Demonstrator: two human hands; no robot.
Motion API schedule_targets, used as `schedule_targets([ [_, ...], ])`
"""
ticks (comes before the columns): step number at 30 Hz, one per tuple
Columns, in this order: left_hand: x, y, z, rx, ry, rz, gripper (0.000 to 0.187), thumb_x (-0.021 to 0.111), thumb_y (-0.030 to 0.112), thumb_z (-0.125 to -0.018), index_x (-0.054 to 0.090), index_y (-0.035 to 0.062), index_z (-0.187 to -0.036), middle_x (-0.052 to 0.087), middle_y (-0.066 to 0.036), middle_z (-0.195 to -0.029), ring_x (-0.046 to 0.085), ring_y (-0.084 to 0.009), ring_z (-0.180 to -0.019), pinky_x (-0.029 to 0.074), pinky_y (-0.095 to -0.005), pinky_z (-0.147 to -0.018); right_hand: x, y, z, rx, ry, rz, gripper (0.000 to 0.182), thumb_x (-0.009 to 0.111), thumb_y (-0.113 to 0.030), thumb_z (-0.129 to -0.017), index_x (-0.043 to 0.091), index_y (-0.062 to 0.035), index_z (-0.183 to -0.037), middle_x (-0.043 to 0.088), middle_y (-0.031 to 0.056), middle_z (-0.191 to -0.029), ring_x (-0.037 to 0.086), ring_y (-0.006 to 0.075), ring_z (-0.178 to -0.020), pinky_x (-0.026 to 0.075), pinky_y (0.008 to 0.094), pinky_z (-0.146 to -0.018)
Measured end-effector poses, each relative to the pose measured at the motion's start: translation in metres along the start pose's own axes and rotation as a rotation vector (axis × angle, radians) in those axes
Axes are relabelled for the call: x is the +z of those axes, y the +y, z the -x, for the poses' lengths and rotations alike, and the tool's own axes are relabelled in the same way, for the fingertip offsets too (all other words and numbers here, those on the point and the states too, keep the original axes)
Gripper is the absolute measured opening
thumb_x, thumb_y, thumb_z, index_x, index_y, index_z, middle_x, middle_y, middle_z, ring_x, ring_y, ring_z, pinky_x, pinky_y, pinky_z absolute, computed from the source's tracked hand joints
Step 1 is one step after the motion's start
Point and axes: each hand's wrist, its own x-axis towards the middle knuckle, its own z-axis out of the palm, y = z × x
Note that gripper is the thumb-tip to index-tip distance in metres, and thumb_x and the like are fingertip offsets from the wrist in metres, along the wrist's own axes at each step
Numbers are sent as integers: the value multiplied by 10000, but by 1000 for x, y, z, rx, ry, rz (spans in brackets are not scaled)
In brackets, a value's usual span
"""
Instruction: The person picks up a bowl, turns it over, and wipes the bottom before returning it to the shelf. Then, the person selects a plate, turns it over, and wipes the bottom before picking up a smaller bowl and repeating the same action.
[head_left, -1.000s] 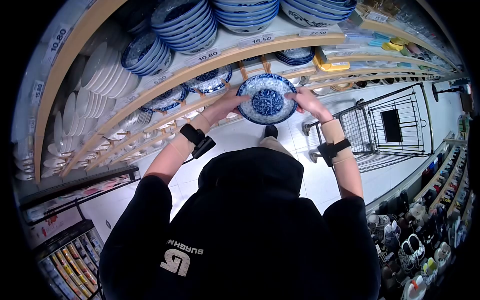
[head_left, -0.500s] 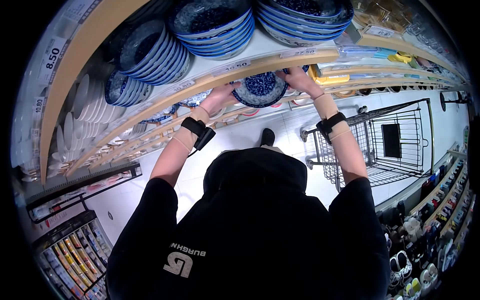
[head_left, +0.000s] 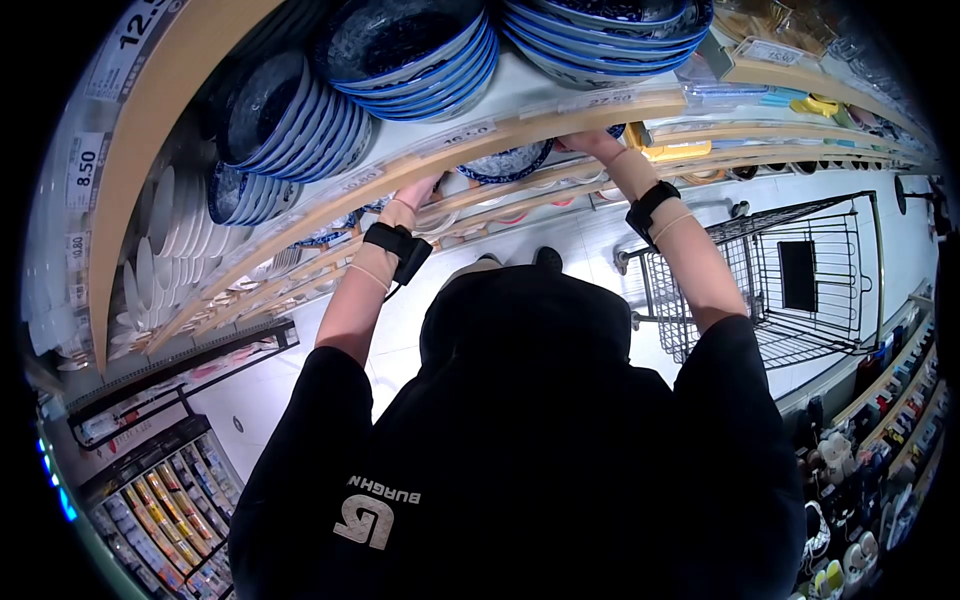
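Observation:
A blue-and-white patterned plate (head_left: 505, 165) lies partly under the front board of the upper shelf (head_left: 520, 130), so its far part is hidden. My left hand (head_left: 420, 188) is to the left of the plate, at the lower shelf, apart from its visible rim. The board hides my left fingertips. My right hand (head_left: 593, 146) reaches under the same board by the plate's right rim. Its fingers are mostly covered, and whether they touch the plate does not show. Stacks of blue-rimmed bowls (head_left: 420, 70) stand on the shelf above both hands.
White dishes (head_left: 175, 215) stand in rows on the left. A black wire shopping cart (head_left: 780, 280) is on the floor to the right. Shoes (head_left: 830, 455) line a rack at lower right. A display rack (head_left: 165, 510) holds small packets at lower left.
The plate has moved away from me, farther under the shelf board. My left hand has come off its left rim and shifted left; my right hand has reached deeper under the board.

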Motion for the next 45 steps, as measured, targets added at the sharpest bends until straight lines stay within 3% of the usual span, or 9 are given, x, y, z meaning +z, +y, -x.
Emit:
schedule_targets([
  [4, -3, -18, -12, 167, 239, -736, 506, 582, 458, -953, 605, 53, -1256, 622, -138, -1280, 531, -292, -1202, 378, -416, -1047, 1, 6, -8, 66, -72, -15, 225, 571, -236, -968, 673, -36, -959, 692, 69, -719, 666, 146, -620, 532, 294, -559],
  [8, -17, -43, -26, 168, 280, -674, 533, 483, 529, -955, 660, 123, -1252, 642, -190, -1270, 552, -388, -1226, 371, -520, -1050, 8, 20, -8, -74, -2, -45, 264, 573, -256, -979, 667, -23, -1061, 728, 86, -848, 693, 164, -700, 558, 288, -651],
  [14, -19, -27, -12, 199, 343, -595, 578, 502, 539, -952, 624, 96, -1302, 584, -201, -1356, 496, -383, -1300, 341, -491, -1102, 14, -11, -3, -72, 82, 53, 257, 568, -199, -988, 648, 5, -1121, 728, 112, -1014, 715, 177, -781, 590, 308, -746],
  [22, -24, -20, -15, 107, 303, -549, 683, 529, 575, -920, 555, 64, -1372, 532, -180, -1425, 469, -314, -1342, 341, -403, -1126, 34, 11, -19, -36, 104, 11, 297, 618, -256, -932, 665, -24, -1111, 715, 136, -987, 679, 229, -864, 546, 344, -809],
  [26, -19, -90, -69, 432, 376, -4, 725, 478, 600, -919, 513, 62, -1404, 507, -175, -1451, 457, -313, -1352, 347, -445, -1125, 41, 22, -25, -48, 105, 289, 367, 668, -358, -885, 684, -100, -1145, 678, 168, -1149, 613, 350, -1076, 462, 436, -968],
  [29, -28, -98, -82, 510, 268, -132, 657, 428, 538, -952, 501, 58, -1394, 512, -163, -1439, 460, -324, -1339, 357, -492, -1119, 44, 20, -24, -141, 209, 495, 366, 652, -342, -895, 670, -106, -1173, 672, 168, -1160, 608, 350, -1090, 461, 439, -965],
  [31, -26, -93, -80, 489, 233, -61, 646, 426, 527, -957, 496, 57, -1395, 513, -164, -1436, 464, -331, -1332, 358, -502, -1116, 46, 17, -21, -143, 208, 533, 351, 624, -283, -896, 659, -88, -1186, 662, 172, -1181, 599, 349, -1118, 456, 433, -980],
  [37, -16, -28, -27, 84, 163, 1130, 613, 417, 492, -972, 481, 54, -1397, 514, -170, -1428, 476, -353, -1313, 362, -532, -1110, 52, 18, -27, -125, 142, 513, 355, 569, -119, -880, 626, -38, -1221, 642, 191, -1222, 582, 359, -1166, 445, 425, -1012],
  [45, -16, 0, -18, -29, 56, 1605, 570, 405, 445, -992, 462, 51, -1400, 517, -177, -1418, 492, -383, -1288, 367, -571, -1100, 59, 28, -32, -104, 116, 407, 379, 560, -80, -866, 609, -26, -1238, 629, 214, -1234, 574, 375, -1172, 454, 415, -1009],
])
